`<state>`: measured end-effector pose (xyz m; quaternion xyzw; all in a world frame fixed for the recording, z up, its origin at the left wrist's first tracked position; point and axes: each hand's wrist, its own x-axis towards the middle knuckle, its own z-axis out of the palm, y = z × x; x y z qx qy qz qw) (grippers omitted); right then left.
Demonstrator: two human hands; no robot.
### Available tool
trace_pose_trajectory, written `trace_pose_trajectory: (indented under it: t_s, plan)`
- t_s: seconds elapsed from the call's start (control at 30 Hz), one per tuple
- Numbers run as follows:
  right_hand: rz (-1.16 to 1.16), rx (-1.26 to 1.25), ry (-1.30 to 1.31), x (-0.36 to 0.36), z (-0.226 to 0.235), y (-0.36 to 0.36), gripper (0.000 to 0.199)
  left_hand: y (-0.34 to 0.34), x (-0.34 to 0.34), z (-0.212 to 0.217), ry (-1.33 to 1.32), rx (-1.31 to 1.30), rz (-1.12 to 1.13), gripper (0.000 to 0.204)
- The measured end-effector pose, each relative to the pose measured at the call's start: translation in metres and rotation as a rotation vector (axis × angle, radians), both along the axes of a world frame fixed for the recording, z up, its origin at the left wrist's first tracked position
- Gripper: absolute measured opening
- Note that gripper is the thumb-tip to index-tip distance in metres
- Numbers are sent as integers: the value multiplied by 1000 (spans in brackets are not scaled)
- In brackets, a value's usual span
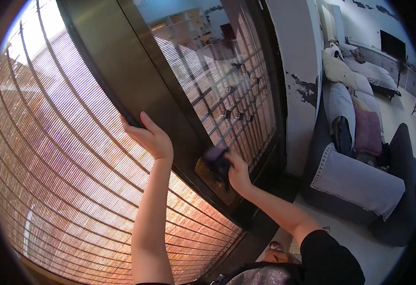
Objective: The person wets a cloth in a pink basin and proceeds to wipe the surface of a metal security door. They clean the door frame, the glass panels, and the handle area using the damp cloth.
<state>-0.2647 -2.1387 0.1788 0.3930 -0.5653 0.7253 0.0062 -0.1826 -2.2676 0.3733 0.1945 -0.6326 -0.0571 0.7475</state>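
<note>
A tall door with a dark metal frame (pixel 163 88) and a glass pane (pixel 212 52) stands in front of me. My left hand (pixel 156 141) is closed round the frame's left edge, thumb on the near face and the fingers partly hidden behind. Lower down, my right hand (pixel 239 175) grips a dark, block-shaped thing (pixel 216 157). Motion blurs it, so its kind cannot be made out. It is against the frame, over a brownish patch (pixel 207 179) beside the glass.
Left of the door hangs a slatted blind (pixel 75 156) with bright light through it, crossed by curved dark bars. On the right are a wall (pixel 293 52) with peeling paint, a dark sofa (pixel 346 204) with a pale cover, and several cushions, among them a mauve cushion (pixel 367 130).
</note>
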Motion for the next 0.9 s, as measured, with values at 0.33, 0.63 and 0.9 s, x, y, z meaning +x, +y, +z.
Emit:
trace_pose_trajectory:
  t_s: [0.33,0.63,0.9]
  plan:
    - [-91,502,454,-12,-63,-26,45,6,-10,5,-5,-35,-3,53]
    - [-80,301,-193,-46,-7,-24,34,-1,-5,1,-17,-24,-38,51]
    - [171,133,445,-31,32,-54,55,0,-10,-1,41,100,-200,51]
